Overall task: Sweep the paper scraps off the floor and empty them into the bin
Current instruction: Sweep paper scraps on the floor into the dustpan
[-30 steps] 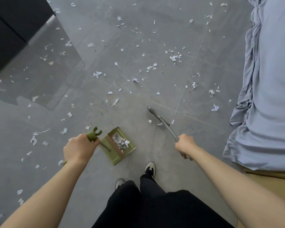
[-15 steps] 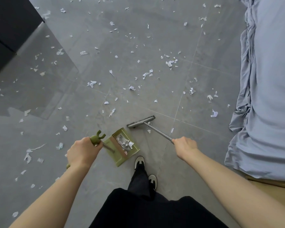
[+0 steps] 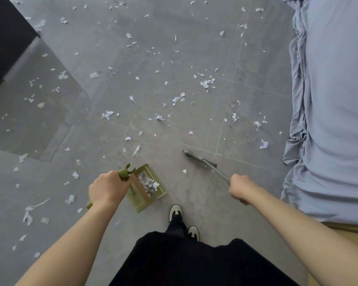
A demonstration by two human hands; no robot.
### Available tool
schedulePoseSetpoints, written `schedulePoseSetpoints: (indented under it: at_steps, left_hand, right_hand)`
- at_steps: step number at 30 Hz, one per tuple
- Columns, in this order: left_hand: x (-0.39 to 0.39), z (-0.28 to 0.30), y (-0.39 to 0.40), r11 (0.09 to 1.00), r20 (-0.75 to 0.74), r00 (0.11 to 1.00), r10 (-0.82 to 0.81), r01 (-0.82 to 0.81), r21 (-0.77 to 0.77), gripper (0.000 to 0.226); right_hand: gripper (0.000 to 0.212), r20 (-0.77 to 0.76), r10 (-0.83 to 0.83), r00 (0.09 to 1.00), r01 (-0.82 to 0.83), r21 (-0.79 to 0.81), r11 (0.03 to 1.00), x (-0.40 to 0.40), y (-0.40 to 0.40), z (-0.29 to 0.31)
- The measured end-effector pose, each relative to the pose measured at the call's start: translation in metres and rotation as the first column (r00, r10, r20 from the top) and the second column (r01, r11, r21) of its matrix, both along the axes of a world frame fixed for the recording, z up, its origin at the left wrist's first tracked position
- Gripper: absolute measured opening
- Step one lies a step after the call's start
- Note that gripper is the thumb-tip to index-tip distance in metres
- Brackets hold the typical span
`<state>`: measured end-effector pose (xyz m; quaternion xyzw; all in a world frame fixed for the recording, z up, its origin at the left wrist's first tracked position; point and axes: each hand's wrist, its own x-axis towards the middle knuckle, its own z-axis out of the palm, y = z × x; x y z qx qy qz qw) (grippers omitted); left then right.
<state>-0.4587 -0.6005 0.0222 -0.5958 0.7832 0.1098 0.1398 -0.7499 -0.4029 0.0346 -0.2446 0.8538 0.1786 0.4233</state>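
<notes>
My left hand grips the green handle of a long-handled green dustpan that rests on the grey floor just ahead of my feet; a small heap of paper scraps lies in its tray. My right hand holds the grey broom handle, and the broom head sits on the floor to the right of the dustpan. White paper scraps are scattered over the floor ahead and to the left, with one small scrap between pan and broom. No bin is in view.
A bed with a rumpled blue-grey sheet runs along the right side, its sheet hanging to the floor. A dark cabinet stands at the upper left. My shoes and black trousers are at the bottom centre.
The broom head has swung away from the mouth of the dustpan to the right and turned end-on. The view has shifted slightly forward; the dustpan stays put in my left hand.
</notes>
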Motion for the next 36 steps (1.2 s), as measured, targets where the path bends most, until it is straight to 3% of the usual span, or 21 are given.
schedulePoseSetpoints:
  at_steps: [4, 5, 7, 8, 10, 17, 22, 29, 33, 36]
  left_hand:
    - [-0.006, -0.004, -0.006, 0.999, 0.003, 0.999, -0.041, 0.042, -0.012, 0.039]
    - [-0.008, -0.005, -0.007, 0.999, 0.002, 0.999, -0.045, 0.045, -0.009, 0.04]
    - [-0.011, -0.005, -0.008, 0.998, 0.005, 0.998, -0.057, 0.057, -0.002, 0.042]
    - [-0.014, -0.004, -0.009, 0.998, 0.006, 0.998, -0.069, 0.069, -0.002, 0.043]
    - [-0.02, -0.003, -0.01, 0.996, 0.012, 0.996, -0.087, 0.087, -0.004, 0.044]
    - [-0.031, -0.007, -0.015, 0.994, 0.006, 0.994, -0.113, 0.113, -0.006, 0.044]
    - [-0.04, -0.007, -0.017, 0.995, 0.002, 0.995, -0.103, 0.103, 0.006, 0.041]
    - [-0.075, -0.003, -0.01, 0.994, -0.011, 0.994, -0.108, 0.108, 0.02, 0.043]
    - [-0.103, -0.001, -0.006, 0.997, -0.009, 0.997, -0.078, 0.078, 0.009, 0.042]
    - [-0.132, -0.002, -0.002, 1.0, -0.011, 1.0, -0.015, 0.015, 0.0, 0.038]
  right_hand:
    - [0.02, 0.253, -0.321, 0.913, 0.34, -0.035, 0.94, 0.007, -0.013, -0.005]
    - [0.02, 0.295, -0.443, 0.846, 0.475, -0.042, 0.879, 0.008, -0.017, -0.008]
    - [0.016, 0.354, -0.7, 0.62, 0.752, -0.011, 0.66, 0.009, -0.022, -0.014]
    - [0.015, 0.383, -0.75, 0.539, 0.805, 0.026, 0.592, 0.009, -0.024, -0.014]
    - [0.015, 0.415, -0.783, 0.464, 0.83, 0.105, 0.547, 0.011, -0.023, -0.014]
    - [0.009, 0.411, -0.779, 0.474, 0.797, 0.175, 0.578, 0.016, -0.001, -0.031]
    - [0.01, 0.337, -0.826, 0.452, 0.832, 0.175, 0.527, -0.007, 0.022, -0.037]
    - [0.02, 0.267, -0.814, 0.515, 0.842, 0.022, 0.54, -0.056, 0.029, -0.049]
    - [0.045, 0.273, -0.756, 0.595, 0.802, -0.135, 0.582, -0.087, 0.034, -0.055]
    - [0.054, 0.253, -0.761, 0.598, 0.802, -0.201, 0.563, -0.116, 0.043, -0.052]
